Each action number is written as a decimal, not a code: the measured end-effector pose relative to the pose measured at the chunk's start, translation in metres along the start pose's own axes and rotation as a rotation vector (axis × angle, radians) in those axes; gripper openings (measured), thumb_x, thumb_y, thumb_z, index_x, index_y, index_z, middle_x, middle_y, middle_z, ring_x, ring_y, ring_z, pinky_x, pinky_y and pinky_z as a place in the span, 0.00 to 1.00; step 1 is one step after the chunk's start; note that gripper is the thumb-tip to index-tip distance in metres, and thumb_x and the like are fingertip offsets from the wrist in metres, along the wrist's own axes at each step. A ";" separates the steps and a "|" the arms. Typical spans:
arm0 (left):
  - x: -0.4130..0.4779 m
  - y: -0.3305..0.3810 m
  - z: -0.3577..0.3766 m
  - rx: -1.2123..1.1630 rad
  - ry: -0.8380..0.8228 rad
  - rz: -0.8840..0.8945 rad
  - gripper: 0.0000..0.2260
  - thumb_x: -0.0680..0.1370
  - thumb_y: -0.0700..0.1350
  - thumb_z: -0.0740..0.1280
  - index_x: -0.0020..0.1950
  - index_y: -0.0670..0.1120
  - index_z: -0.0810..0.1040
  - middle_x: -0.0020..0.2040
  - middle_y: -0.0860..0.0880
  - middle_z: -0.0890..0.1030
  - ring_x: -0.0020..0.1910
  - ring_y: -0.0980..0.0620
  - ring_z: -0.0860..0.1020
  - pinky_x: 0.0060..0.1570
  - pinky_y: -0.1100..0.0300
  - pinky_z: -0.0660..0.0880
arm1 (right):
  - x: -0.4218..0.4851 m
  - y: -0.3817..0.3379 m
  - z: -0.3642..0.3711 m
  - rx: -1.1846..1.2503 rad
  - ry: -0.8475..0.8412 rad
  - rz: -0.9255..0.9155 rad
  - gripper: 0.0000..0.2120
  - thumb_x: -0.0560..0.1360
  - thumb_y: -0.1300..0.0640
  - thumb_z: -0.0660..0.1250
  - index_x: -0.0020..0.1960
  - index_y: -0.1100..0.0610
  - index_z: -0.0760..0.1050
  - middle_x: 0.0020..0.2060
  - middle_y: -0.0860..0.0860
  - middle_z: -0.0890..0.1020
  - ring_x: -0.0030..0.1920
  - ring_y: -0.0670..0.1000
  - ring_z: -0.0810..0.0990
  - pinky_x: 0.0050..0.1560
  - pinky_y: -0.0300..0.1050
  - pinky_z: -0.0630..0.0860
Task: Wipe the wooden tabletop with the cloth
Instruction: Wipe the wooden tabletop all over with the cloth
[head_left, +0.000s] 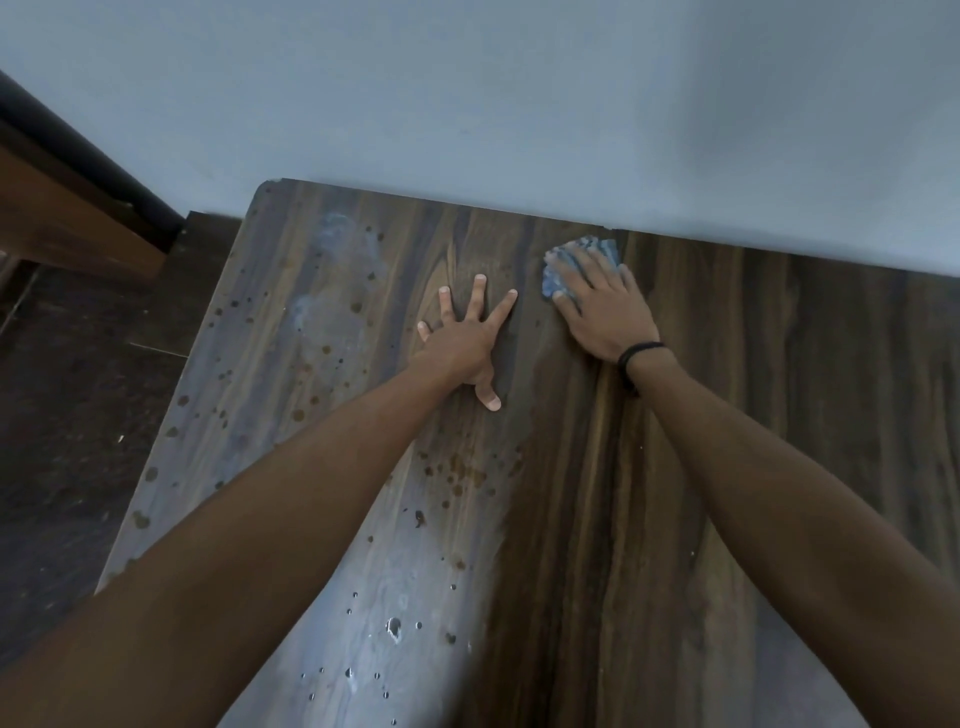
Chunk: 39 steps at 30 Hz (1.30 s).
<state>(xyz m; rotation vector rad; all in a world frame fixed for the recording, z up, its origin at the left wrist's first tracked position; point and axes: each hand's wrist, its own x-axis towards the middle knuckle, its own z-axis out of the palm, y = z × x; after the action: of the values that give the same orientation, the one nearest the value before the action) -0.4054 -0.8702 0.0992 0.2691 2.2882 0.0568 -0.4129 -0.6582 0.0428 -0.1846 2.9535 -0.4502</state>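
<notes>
A person's right hand (602, 306), fingers spread flat, presses the blue cloth (595, 245) onto the wooden tabletop (727, 415) beside the wall (519, 104). The left hand (460, 343) braces nearby, splayed. Brown spots (457, 473) cover the left side, so firm, overlapping strokes leftward look best.

Right hand (602, 306) is flat on the blue cloth (597, 245), pressing it down at the far edge of the wooden surface (727, 415), right up against the pale wall (519, 104). Left hand (462, 343) sits just beside it, fingers (501, 312) splayed wide, braced on the wood. There's a black band (636, 356) on the right wrist. The left half of the surface looks pale and hazy, dotted with brown spots (457, 473); the right half is darker. Dark floor (62, 415) off to the left.
</notes>
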 end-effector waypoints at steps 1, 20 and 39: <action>0.000 0.000 -0.001 0.000 -0.002 0.000 0.68 0.62 0.51 0.84 0.77 0.62 0.29 0.75 0.52 0.21 0.75 0.34 0.28 0.70 0.25 0.46 | 0.007 0.005 -0.005 0.026 0.015 0.066 0.26 0.85 0.45 0.49 0.82 0.43 0.51 0.82 0.47 0.53 0.82 0.52 0.49 0.79 0.60 0.47; 0.000 -0.002 0.001 -0.036 0.008 -0.002 0.69 0.62 0.51 0.84 0.78 0.55 0.27 0.75 0.53 0.22 0.75 0.35 0.28 0.71 0.26 0.45 | -0.030 -0.014 0.001 0.010 -0.027 0.042 0.25 0.86 0.44 0.46 0.82 0.41 0.50 0.82 0.46 0.52 0.82 0.50 0.47 0.79 0.59 0.44; -0.032 -0.061 0.024 0.059 -0.014 0.046 0.67 0.63 0.49 0.84 0.79 0.58 0.30 0.76 0.50 0.23 0.75 0.31 0.30 0.70 0.26 0.49 | -0.129 -0.044 0.034 -0.158 -0.104 -0.400 0.24 0.85 0.44 0.48 0.81 0.43 0.57 0.81 0.46 0.58 0.81 0.51 0.54 0.79 0.61 0.53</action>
<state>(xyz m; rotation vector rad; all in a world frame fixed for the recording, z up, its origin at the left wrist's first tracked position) -0.3777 -0.9377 0.0988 0.3517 2.2726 0.0116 -0.2761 -0.6912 0.0410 -0.8001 2.8447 -0.2409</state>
